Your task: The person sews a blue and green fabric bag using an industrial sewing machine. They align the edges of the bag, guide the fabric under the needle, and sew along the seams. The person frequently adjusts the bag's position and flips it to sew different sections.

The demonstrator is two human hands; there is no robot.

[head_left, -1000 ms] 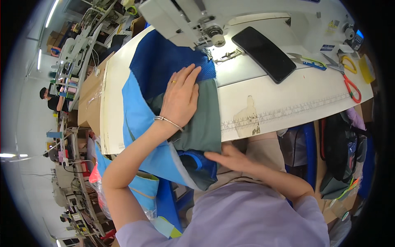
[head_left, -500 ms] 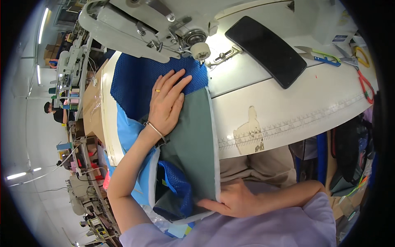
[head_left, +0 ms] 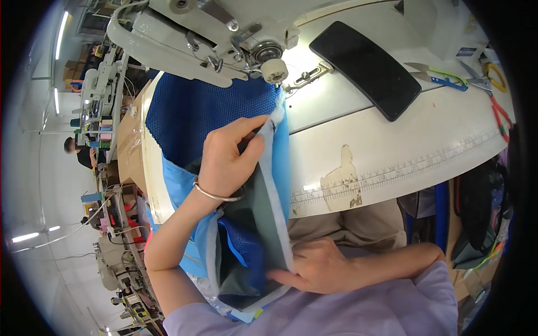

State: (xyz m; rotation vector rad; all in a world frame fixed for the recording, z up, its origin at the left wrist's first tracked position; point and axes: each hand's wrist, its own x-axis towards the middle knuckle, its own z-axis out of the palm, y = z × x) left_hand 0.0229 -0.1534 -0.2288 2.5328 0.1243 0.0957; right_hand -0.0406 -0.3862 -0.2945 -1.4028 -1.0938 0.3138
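A layered fabric piece (head_left: 210, 115) lies under the sewing machine head (head_left: 263, 50): dark blue textured mesh on top, a grey-green lining, light blue cloth and a white padded edge. My left hand (head_left: 230, 154), with a bangle at its wrist, pinches the white edge (head_left: 270, 151) just in front of the presser foot and lifts it, so light blue cloth shows to its right. Lower down, my right hand (head_left: 316, 266) grips the near end of the same edge, close to my body. Between my arms, a blue mesh flap (head_left: 244, 255) curls inside the piece.
On the machine bed lies a black smartphone (head_left: 365, 70). Thread snips (head_left: 440, 77) and red-and-yellow-handled scissors (head_left: 493, 95) sit at the far right. A printed ruler scale (head_left: 392, 175) follows the table's front edge. Other sewing machines (head_left: 101, 89) and a person (head_left: 81, 151) are at left.
My left hand, earlier flat on the mesh and lining, has closed on the white edge and raised it, turning up the light blue side. The right hand stays nearly in place.
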